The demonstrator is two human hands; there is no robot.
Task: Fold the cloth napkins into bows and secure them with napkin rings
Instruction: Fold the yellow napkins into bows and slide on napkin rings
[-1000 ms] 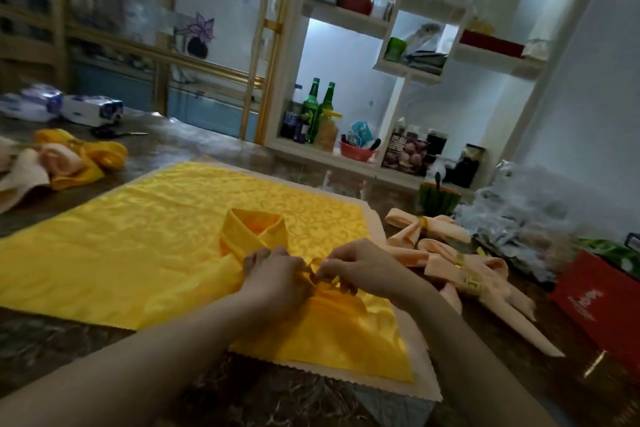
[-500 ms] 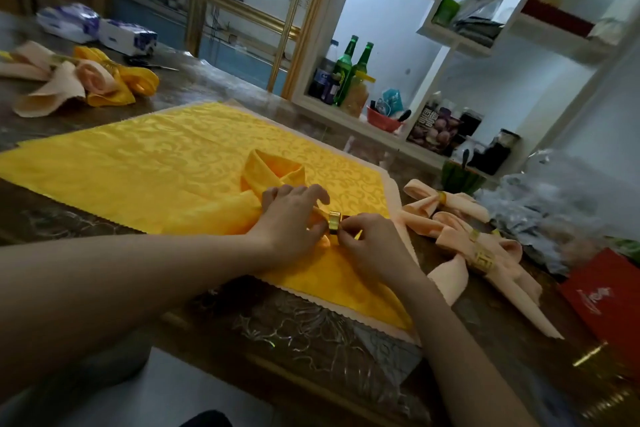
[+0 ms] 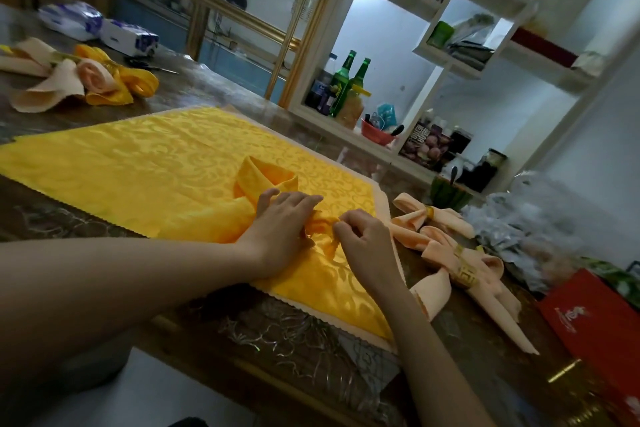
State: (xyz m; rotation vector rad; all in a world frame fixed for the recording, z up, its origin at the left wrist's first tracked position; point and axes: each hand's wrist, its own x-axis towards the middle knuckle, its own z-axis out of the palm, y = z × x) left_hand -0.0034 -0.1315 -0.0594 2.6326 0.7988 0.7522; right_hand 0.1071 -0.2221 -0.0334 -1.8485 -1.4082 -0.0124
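The dark table (image 3: 104, 229) carried a spread yellow cloth (image 3: 138, 163), flat from the far left to the near right edge. On it lay the yellow napkin (image 3: 266, 177), one loop standing open on the far side and its gathered middle under the hands, near the cloth's right side. Two finished peach bows (image 3: 433, 218) sat to the right, the nearer wearing a gold ring (image 3: 465, 274).

The left hand (image 3: 280, 229) lay over the gathered waist, its fingers (image 3: 304, 199) stretched fairly straight and close together, pressing the folds down. The right hand (image 3: 363, 246) had its fingers (image 3: 346, 218) curled and pinched on a bit of yellow fabric just beside the left hand. Whether a ring sat on this napkin I could not tell; the hands hid that spot.

The likely trouble: the satin looked slippery, so if the left hand's pressure eased, the pleats could spring apart and the loop collapse. A hard tug from the right could also drag the spread cloth underneath and skew the bow
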